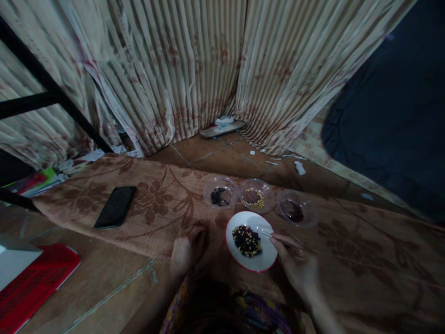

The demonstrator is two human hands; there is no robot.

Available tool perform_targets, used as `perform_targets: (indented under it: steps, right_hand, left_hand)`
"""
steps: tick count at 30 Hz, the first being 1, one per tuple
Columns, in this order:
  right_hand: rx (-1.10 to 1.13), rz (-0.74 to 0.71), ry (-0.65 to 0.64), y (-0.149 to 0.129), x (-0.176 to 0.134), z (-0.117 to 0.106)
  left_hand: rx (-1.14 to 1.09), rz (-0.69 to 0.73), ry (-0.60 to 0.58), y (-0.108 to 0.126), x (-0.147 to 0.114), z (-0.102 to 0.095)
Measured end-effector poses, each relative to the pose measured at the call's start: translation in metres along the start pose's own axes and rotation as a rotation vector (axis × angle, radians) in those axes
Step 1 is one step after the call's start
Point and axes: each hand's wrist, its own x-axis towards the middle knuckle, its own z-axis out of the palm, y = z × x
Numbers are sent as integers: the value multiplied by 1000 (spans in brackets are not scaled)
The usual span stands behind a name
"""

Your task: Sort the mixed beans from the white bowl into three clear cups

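Observation:
My right hand [295,264] pinches a pair of thin metal tweezers [267,232], their tips over the right part of a white plate [267,257] with a red rim. A pile of mixed black, yellow and some dark reddish beans [246,241] lies on the plate. Left of it, my left hand [188,246] rests on the cloth, fingers curled in, with nothing visible in them. Behind the plate stand three clear plastic bowls: the left bowl [208,192] holds black beans, the middle bowl [266,188] yellow ones, the right bowl [308,215] dark red ones.
A brown floral cloth [156,218] covers the long low table. A black phone [115,207] lies on its left part. Beyond are striped curtains [194,69], a skateboard [222,129] and white scraps [299,168] on the tiled floor. A red-and-white box [41,273] sits lower left.

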Motion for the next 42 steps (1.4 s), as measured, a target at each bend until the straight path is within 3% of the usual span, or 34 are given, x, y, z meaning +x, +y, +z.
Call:
perform_targets:
  steps: [8, 33, 37, 42]
  right_hand:
    - [-30, -85, -52, -1, 6, 16]
    - [-34, -86, -44, 8, 1, 17]
    - [14, -13, 33, 5, 4, 14]
    - [73, -84, 247, -8, 37, 14]
  left_hand:
    - [-9, -15, -7, 2, 0, -1]
    - [-7, -15, -30, 1, -1, -2]
    - [-12, 1, -15, 2, 0, -3]
    - [8, 24, -5, 1, 0, -3]
